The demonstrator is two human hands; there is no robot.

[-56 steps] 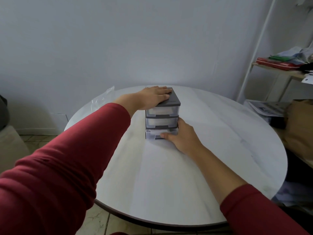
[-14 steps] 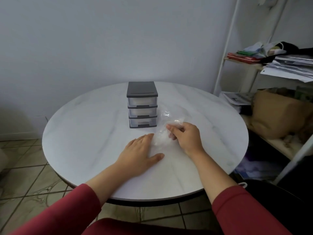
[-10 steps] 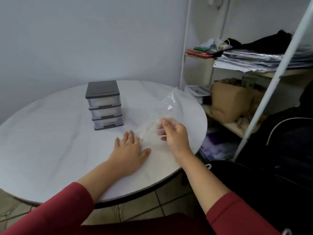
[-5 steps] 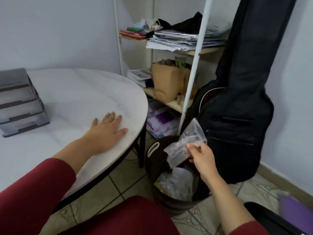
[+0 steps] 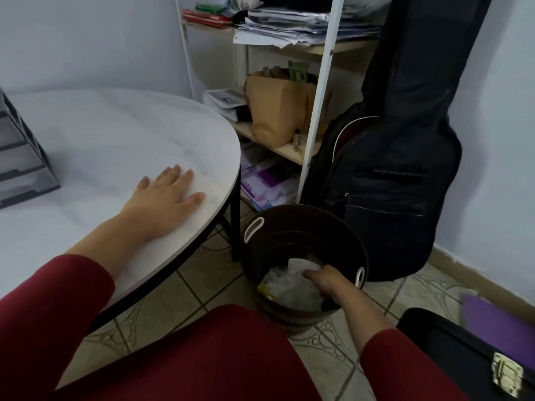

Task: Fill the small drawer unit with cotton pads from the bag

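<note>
While the right hand point(image 5: 325, 280) reaches into the bin point(image 5: 304, 227), its grip hidden, the left hand point(image 5: 168, 195) lies flat, empty, on the worktop point(image 5: 115, 134); leaning could tip the bin. Drawer unit point(image 5: 20, 157) stands left.

We count two hands: our left hand point(image 5: 168, 195) and our right hand point(image 5: 325, 280). We see one round table point(image 5: 121, 134), one drawer unit point(image 5: 20, 166) with three drawers, one dark bin point(image 5: 307, 227), one guitar case point(image 5: 405, 157), one brown paper bag point(image 5: 275, 111) and one shelf rack point(image 5: 318, 91).
</note>
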